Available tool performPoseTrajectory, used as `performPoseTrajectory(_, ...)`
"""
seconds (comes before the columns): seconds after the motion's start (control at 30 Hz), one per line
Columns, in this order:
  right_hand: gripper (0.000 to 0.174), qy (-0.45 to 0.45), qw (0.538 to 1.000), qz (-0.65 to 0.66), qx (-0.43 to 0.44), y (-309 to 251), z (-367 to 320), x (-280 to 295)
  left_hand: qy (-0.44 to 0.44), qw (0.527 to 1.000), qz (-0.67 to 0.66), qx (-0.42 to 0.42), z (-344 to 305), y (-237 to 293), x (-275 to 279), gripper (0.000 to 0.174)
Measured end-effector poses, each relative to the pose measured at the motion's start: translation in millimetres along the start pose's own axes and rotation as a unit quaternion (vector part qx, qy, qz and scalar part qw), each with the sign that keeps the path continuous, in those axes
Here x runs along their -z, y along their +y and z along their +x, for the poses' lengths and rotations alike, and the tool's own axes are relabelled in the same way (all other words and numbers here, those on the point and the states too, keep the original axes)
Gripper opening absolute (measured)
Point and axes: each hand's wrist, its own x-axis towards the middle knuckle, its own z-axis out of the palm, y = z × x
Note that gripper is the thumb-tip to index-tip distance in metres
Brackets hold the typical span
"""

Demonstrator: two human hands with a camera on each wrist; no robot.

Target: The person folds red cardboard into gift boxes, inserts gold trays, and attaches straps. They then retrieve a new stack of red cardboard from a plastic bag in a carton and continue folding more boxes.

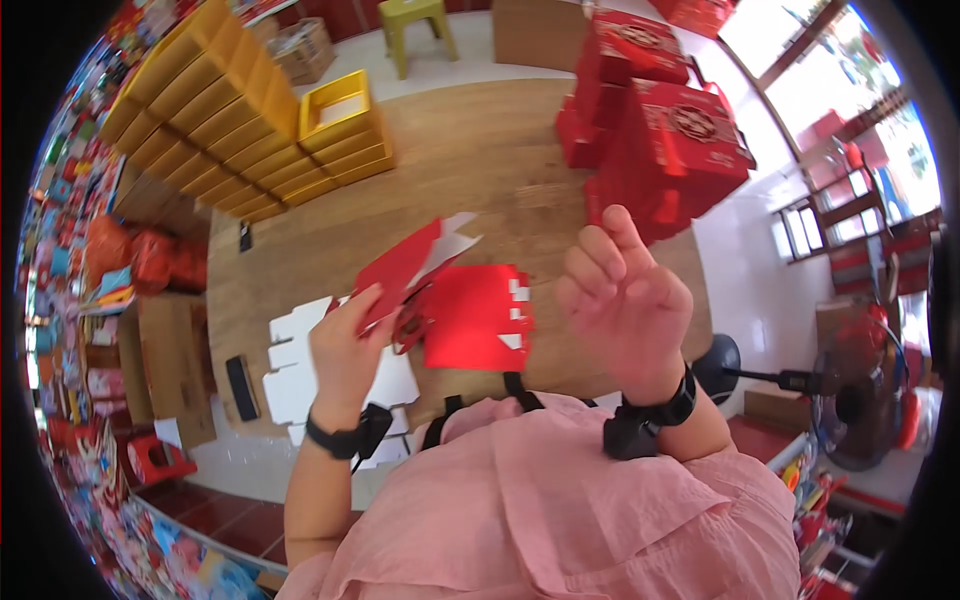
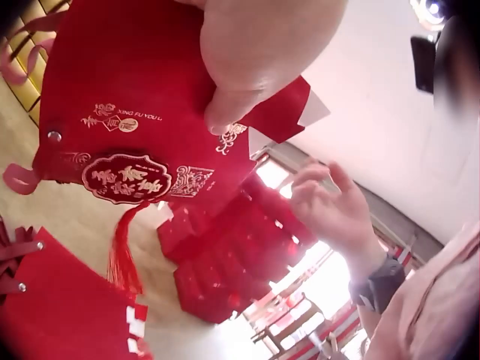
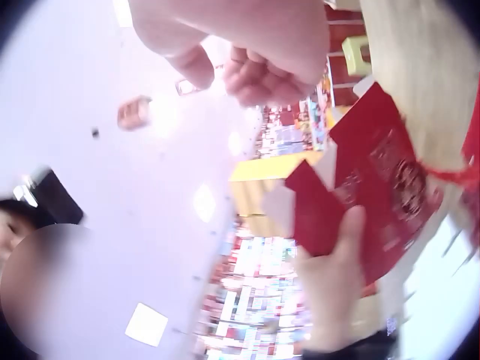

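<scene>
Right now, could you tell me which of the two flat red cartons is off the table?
The carton pinched by the left hand, raised and tilted with a white flap showing; the other carton lies flat on the table.

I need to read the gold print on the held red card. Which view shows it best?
Left wrist: the red card is close and large, gold emblem sharp. Head view shows it small and tilted in the left hand; right wrist shows it blurred.

Head downward; wrists upward, close; common carton (image 1: 400,265)
</scene>
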Motion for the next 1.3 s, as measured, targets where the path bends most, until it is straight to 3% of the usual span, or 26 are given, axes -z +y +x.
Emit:
performPoseTrajectory(0.17,0.060,-0.045,0.999,0.018,0.009,-10.2,-11.3,-19.8,-0.041,0.999,-0.002,0.004,-9.3,15.0,-2.4,0.033)
performPoseTrajectory(0.37,0.059,-0.040,0.999,0.030,0.009,-17.3,-12.6,-13.1,-0.073,0.993,-0.041,0.078,-16.4,21.1,-13.6,0.033)
performPoseTrajectory(0.47,0.058,-0.048,0.998,0.035,0.011,-19.8,-12.3,-8.2,-0.081,0.996,-0.016,0.045,-15.0,20.1,-13.1,0.032)
performPoseTrajectory(0.63,0.062,-0.028,0.998,0.048,0.017,-20.1,-13.6,-9.0,-0.078,0.995,-0.026,0.063,-14.1,25.0,-14.7,0.032)
performPoseTrajectory(0.8,0.087,0.054,0.995,-0.082,0.005,-22.5,-13.0,-11.1,-0.077,0.995,-0.023,0.065,-13.6,29.1,-14.2,0.032)
performPoseTrajectory(0.93,0.085,0.054,0.991,-0.120,0.016,-25.9,-8.2,-0.1,-0.067,0.992,-0.062,0.090,-7.7,41.3,-6.9,0.032)
performPoseTrajectory(1.0,0.081,-0.001,0.994,-0.113,0.004,-23.5,-1.6,17.1,-0.066,0.982,-0.110,0.137,-6.1,41.4,-3.7,0.034)
performPoseTrajectory(1.07,0.078,0.093,0.964,-0.246,0.029,-16.0,5.6,24.8,-0.059,0.977,-0.137,0.152,-4.7,37.5,-2.4,0.034)
performPoseTrajectory(1.1,0.078,0.085,0.907,-0.413,-0.002,-17.1,8.1,47.8,-0.084,0.967,-0.178,0.160,-3.3,36.3,-1.4,0.033)
performPoseTrajectory(1.13,0.078,0.082,0.907,-0.413,-0.003,-10.4,9.5,64.7,-0.110,0.955,-0.219,0.168,-1.6,35.5,-0.6,0.033)
performPoseTrajectory(1.2,0.066,-0.020,0.903,-0.413,-0.114,2.3,11.1,93.8,-0.112,0.944,-0.257,0.177,0.6,37.1,-6.6,0.031)
performPoseTrajectory(1.23,0.066,-0.022,0.903,-0.412,-0.116,8.1,9.0,110.5,-0.101,0.929,-0.297,0.197,0.3,33.6,-14.1,0.028)
performPoseTrajectory(1.3,0.047,0.053,0.917,-0.318,-0.236,16.9,3.2,131.7,-0.086,0.909,-0.339,0.227,0.0,19.5,-25.2,0.027)
